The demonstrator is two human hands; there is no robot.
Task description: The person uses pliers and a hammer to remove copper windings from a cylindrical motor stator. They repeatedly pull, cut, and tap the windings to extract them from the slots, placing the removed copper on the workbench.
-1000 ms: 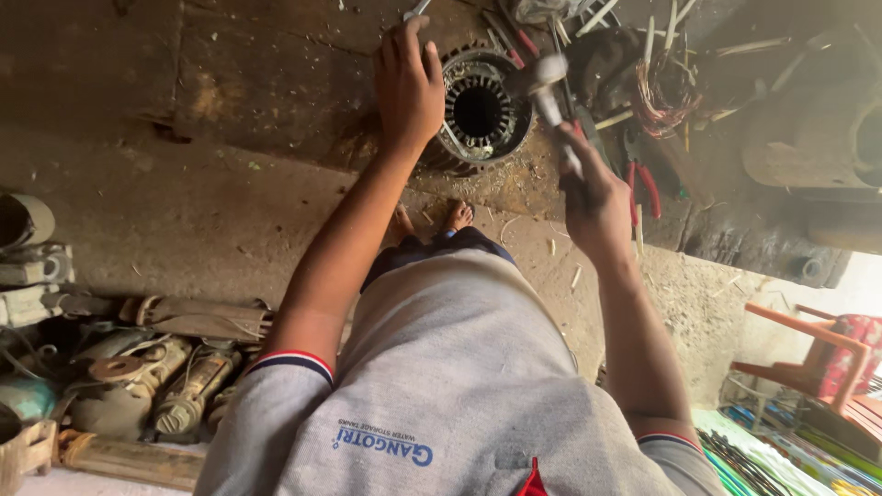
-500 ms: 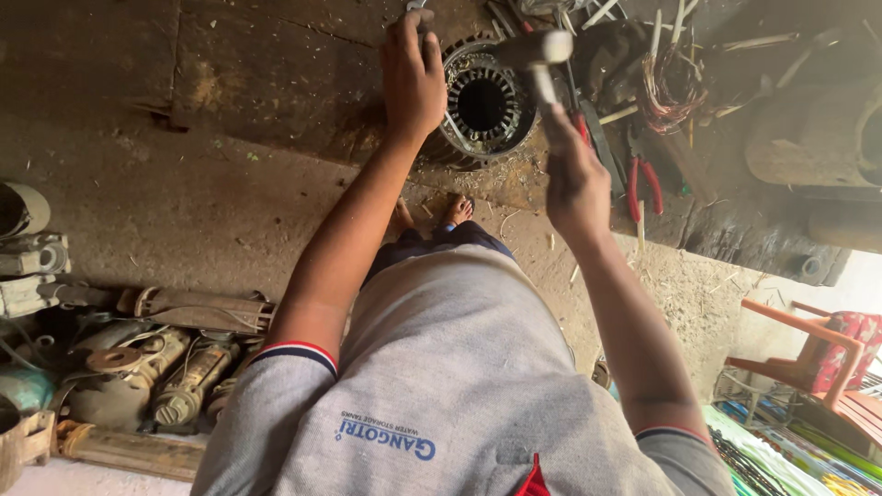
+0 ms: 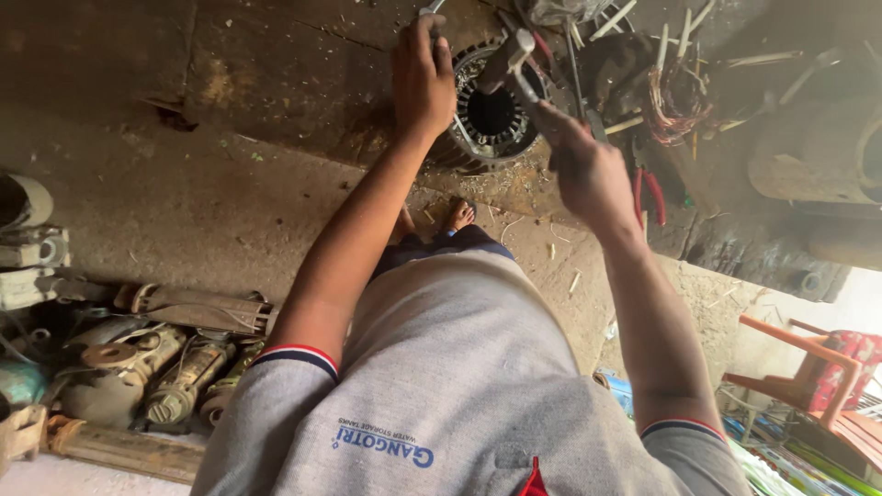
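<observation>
A round metal motor stator point(image 3: 491, 115) with a slotted bore lies on the dirty concrete floor in front of me. My left hand point(image 3: 421, 78) grips a thin metal tool point(image 3: 430, 9) held against the stator's left rim. My right hand point(image 3: 588, 170) is closed on the handle of a hammer point(image 3: 514, 55), whose metal head hovers just above the stator's top right edge. Both arms reach forward from my grey shirt.
Red-handled pliers point(image 3: 648, 193), a tangle of copper wire point(image 3: 675, 101) and thin sticks lie right of the stator. Old pump and motor parts point(image 3: 138, 367) pile up at the left. An orange chair point(image 3: 808, 367) stands at the lower right. My sandalled foot point(image 3: 459, 216) shows below the stator.
My right hand has swung the hammer up and left, from beside the stator to over its rim. The left hand has stayed on the stator with its tool.
</observation>
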